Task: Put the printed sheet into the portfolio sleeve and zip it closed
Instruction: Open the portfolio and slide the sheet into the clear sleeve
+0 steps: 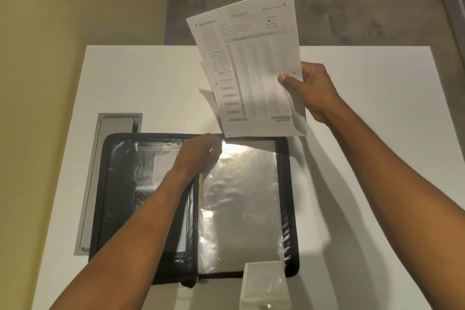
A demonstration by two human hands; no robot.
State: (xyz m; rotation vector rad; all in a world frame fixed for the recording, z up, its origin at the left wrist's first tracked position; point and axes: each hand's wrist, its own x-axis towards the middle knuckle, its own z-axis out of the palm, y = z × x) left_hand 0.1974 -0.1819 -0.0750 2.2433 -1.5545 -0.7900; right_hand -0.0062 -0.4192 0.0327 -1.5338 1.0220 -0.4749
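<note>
A black zip portfolio (118, 184) lies open on the white table (377, 158). Its right half shows a clear plastic sleeve (241, 196) that glares in the light. My left hand (201, 151) rests at the sleeve's top edge, fingers pinched on the plastic there. My right hand (317, 90) holds the printed sheet (249, 65) upright by its right edge, thumb on the front. The sheet's bottom edge hovers just above the top of the sleeve. More than one sheet seems stacked in the hand.
A grey cable hatch (113, 123) is set into the table at the left, partly under the portfolio. A small white box (264, 284) stands at the portfolio's near right corner. A yellow wall runs along the left; grey floor lies beyond the table.
</note>
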